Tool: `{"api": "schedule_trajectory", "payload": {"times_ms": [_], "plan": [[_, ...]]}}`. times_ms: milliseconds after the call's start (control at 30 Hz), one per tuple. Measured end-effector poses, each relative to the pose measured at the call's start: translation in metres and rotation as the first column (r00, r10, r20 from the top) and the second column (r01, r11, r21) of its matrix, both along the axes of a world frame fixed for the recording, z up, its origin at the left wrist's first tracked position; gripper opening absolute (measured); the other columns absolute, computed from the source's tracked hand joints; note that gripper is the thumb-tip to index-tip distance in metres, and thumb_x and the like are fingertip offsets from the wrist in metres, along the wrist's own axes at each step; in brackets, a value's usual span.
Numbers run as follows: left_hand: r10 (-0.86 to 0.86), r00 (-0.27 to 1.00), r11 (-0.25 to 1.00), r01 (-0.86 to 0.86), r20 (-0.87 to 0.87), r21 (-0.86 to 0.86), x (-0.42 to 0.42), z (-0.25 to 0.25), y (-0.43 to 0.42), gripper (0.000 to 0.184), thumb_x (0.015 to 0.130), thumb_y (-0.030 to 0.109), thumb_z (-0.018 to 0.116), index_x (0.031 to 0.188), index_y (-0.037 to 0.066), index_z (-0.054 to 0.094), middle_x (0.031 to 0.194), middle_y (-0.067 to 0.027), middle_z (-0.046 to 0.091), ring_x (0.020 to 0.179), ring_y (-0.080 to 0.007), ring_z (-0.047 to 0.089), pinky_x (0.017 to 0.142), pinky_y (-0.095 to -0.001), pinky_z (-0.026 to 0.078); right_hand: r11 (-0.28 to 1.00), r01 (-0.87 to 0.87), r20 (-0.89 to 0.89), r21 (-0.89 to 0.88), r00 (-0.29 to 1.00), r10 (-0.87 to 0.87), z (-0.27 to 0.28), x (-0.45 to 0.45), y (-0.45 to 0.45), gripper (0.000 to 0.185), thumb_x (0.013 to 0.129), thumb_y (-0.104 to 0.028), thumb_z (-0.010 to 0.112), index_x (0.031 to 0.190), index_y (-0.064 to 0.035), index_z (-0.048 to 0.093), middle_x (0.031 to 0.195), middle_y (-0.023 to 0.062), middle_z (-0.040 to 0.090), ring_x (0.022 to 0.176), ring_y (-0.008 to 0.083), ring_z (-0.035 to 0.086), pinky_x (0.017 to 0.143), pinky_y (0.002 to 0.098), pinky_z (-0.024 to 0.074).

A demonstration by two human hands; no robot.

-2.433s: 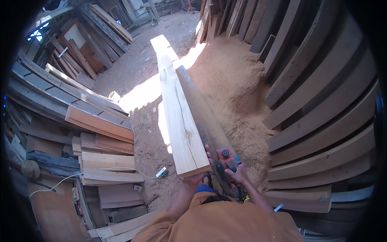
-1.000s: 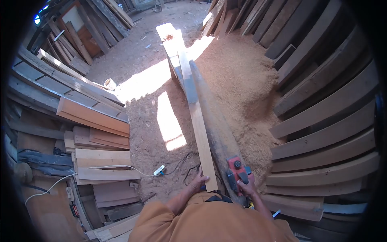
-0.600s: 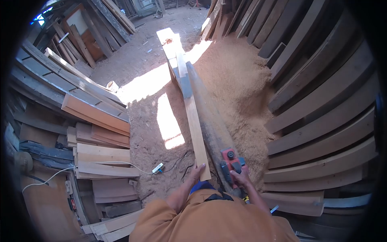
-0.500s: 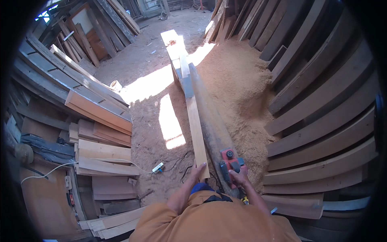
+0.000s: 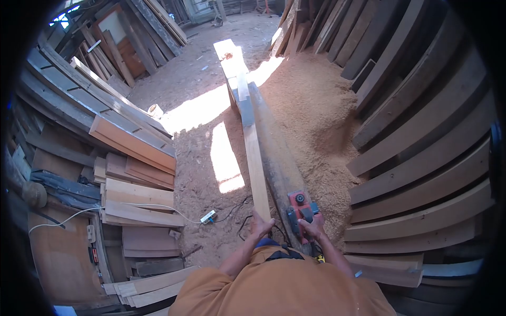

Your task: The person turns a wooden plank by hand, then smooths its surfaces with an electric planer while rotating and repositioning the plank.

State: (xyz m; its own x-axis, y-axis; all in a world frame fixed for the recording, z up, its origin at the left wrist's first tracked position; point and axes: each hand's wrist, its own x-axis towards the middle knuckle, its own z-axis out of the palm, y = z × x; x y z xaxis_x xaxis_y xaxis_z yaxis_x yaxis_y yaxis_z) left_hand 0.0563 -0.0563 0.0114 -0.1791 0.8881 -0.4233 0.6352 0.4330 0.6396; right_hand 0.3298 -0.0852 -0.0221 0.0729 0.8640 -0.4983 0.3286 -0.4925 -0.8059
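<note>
A long pale wooden board (image 5: 254,168) runs away from me along the bench, its near end at my waist. My left hand (image 5: 261,226) is closed over that near end. On the right, my right hand (image 5: 312,227) grips the handle of a red and black electric hand planer (image 5: 299,200). The planer rests on the dusty bench beam (image 5: 276,158), beside the board and apart from it. A grey block-like piece (image 5: 245,112) sits at the board's far part.
Sawdust (image 5: 316,100) is heaped right of the bench. Stacked planks (image 5: 139,197) line the left, and leaning boards (image 5: 421,189) line the right. A white power strip (image 5: 208,216) with a cable lies on the floor at the left.
My left hand has shifted from the side of the board's near end to on top of it, covering the end. My right hand and the planer stay in place. The view has tilted slightly.
</note>
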Motion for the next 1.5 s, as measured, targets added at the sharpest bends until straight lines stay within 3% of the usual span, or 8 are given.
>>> {"api": "schedule_trajectory", "payload": {"times_ms": [200, 500, 933, 1500], "plan": [[0.026, 0.999, 0.989, -0.03, -0.031, -0.145, -0.001, -0.006, 0.004, 0.117, 0.076, 0.043, 0.083, 0.159, -0.003, 0.014, 0.126, -0.0342, 0.066, 0.115, -0.0485, 0.068, 0.1, -0.0502, 0.057, 0.992, 0.005, -0.024, -0.123, 1.0, -0.008, 0.029, -0.003, 0.003, 0.035, 0.091, -0.037, 0.08, 0.101, -0.0052, 0.069, 0.081, 0.0048, 0.069, 0.069, 0.0153, 0.068, 0.062, 0.0332, 0.057], [0.019, 1.0, 0.996, -0.018, 0.004, -0.085, -0.002, -0.011, 0.003, 0.111, 0.075, 0.044, 0.084, 0.153, -0.004, 0.022, 0.123, -0.0348, 0.067, 0.113, -0.0491, 0.069, 0.099, -0.0513, 0.057, 0.999, -0.009, -0.034, -0.046, 0.999, 0.007, 0.022, -0.001, 0.002, 0.036, 0.091, -0.038, 0.079, 0.1, -0.0042, 0.069, 0.081, 0.0055, 0.07, 0.069, 0.0158, 0.069, 0.062, 0.0336, 0.057], [0.019, 1.0, 0.995, -0.019, -0.003, -0.1, -0.001, -0.002, 0.003, 0.111, 0.077, 0.043, 0.085, 0.152, -0.004, 0.018, 0.124, -0.0358, 0.066, 0.114, -0.0494, 0.069, 0.099, -0.0518, 0.057, 0.996, -0.021, -0.027, -0.085, 0.999, 0.018, 0.014, 0.001, 0.003, 0.036, 0.092, -0.038, 0.078, 0.1, -0.0044, 0.07, 0.08, 0.0045, 0.069, 0.067, 0.0145, 0.067, 0.061, 0.0333, 0.0556], [0.007, 1.0, 0.998, -0.007, -0.002, -0.063, -0.001, 0.001, 0.001, 0.099, 0.077, 0.041, 0.082, 0.145, -0.003, 0.025, 0.12, -0.0366, 0.067, 0.11, -0.0508, 0.069, 0.096, -0.0539, 0.057, 0.984, -0.032, -0.025, -0.173, 0.999, 0.028, 0.041, -0.001, 0.005, 0.043, 0.09, -0.042, 0.079, 0.107, -0.0034, 0.07, 0.095, 0.0077, 0.073, 0.088, 0.0182, 0.07, 0.077, 0.0367, 0.0581]]}}
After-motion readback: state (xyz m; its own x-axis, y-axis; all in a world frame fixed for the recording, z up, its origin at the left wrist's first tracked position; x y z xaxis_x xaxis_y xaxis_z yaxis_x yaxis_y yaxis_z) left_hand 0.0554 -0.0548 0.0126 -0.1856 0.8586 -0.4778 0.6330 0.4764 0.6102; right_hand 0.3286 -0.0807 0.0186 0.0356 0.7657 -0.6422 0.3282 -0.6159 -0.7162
